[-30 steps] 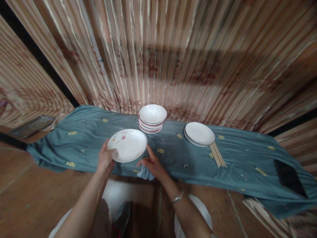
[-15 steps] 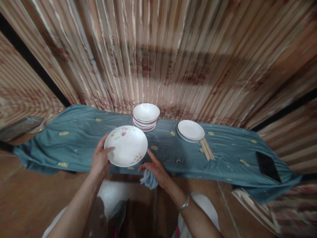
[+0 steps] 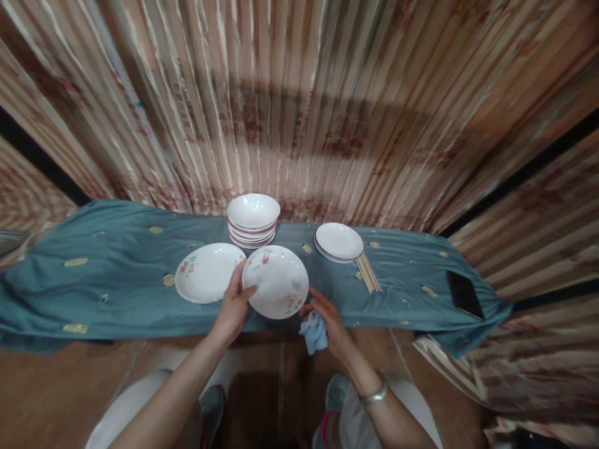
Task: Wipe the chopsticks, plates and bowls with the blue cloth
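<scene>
My left hand grips the left edge of a white plate with a floral pattern, its thumb on the upper face and the other fingers beneath. The plate is held above the front of the table, tilted toward me. At its right rim, my right hand has fingertips close to or touching the edge. A crumpled light blue cloth hangs from that hand's curled fingers. Just left of the held plate, another white floral plate lies on the table, partly covered by my left fingers.
A stack of white bowls with red bands stands behind. To the right are stacked smaller plates, several wooden chopsticks and a black phone. The table wears a green cloth; a striped curtain hangs behind.
The held plate has moved to the right, with both hands following. A floral plate lying on the table now shows to its left. My view has shifted rightward.
</scene>
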{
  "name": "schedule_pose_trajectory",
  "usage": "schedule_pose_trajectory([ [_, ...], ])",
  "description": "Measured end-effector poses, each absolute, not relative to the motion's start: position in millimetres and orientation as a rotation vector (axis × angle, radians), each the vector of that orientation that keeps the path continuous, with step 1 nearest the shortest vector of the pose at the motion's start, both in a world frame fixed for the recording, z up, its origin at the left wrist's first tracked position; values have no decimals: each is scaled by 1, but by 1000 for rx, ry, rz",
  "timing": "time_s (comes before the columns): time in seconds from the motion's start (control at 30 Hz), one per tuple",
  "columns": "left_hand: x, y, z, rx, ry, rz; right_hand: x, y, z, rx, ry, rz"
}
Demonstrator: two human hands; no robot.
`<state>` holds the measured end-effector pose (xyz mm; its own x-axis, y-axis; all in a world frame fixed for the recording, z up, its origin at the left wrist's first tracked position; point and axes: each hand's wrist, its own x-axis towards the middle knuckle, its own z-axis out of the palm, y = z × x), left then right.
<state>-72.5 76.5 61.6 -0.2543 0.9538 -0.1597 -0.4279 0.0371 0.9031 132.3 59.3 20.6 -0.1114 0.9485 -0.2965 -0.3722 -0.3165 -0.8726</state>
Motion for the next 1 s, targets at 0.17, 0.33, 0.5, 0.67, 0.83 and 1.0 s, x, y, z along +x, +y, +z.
schedule_pose_trajectory([
  [0.17, -48, 86, 44, 566, 1075, 1285, 151, 69, 23, -1135, -677, 1542],
  [0.33, -34, 94, 25, 526, 1040, 1238, 165, 81, 23, -1200, -704, 1519],
  [0.5, -27, 98, 15, 541, 1062, 1220, 177, 93, 17, -1333, -761, 1385],
  [0.67, -26, 100, 14, 555, 1040, 1224, 181, 111, 18, -1352, -990, 1049],
  [0.83, -26, 102, 15, 474, 1054, 1209, 167, 119, 9, -1382, -1666, 696],
  [1.0, -27, 101, 16, 403, 1027, 1194, 155, 114, 1, -1459, -2061, 394],
])
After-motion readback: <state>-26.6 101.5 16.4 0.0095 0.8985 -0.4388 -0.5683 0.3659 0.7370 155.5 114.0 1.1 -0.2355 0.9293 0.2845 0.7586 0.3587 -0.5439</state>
